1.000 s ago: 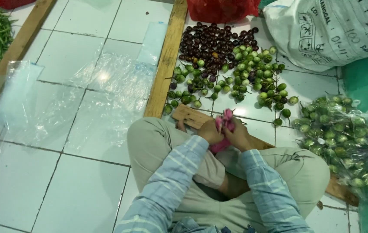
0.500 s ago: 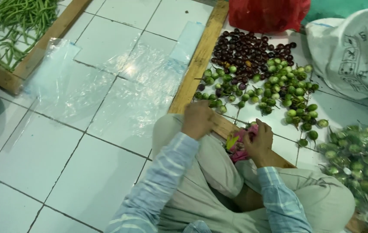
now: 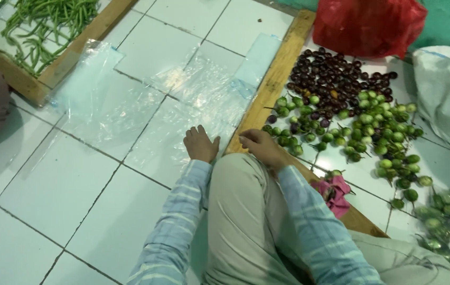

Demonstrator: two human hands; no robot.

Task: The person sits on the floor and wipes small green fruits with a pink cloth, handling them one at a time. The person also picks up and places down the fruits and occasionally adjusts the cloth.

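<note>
The left hand [image 3: 200, 143] now lies flat, fingers spread and palm down, on the near edge of a clear plastic bag [image 3: 175, 132] spread on the white tiled floor [image 3: 61, 184]; a second ago both hands met over the lap around a pink bundle, so the left hand has let go and reached forward to the bags. The right hand [image 3: 259, 148] has also left the bundle: it hovers loosely curled, fingers drawn narrow and holding nothing that can be seen, just above the wooden strip [image 3: 275, 84] to the right of the left hand. The pink bundle [image 3: 332, 192] now rests behind and to the right of the right hand, beside the knee. The bag under the left hand is thin, transparent and wrinkled, with more such bags [image 3: 93, 89] overlapping ahead and to the left. Beyond the strip, right of the right hand, lie small green round fruits [image 3: 378, 137], with dark purple ones [image 3: 336, 79] farther ahead and a red bag [image 3: 367, 26] beyond them. Far ahead to the left, green beans [image 3: 45, 26] fill a wooden frame.
</note>
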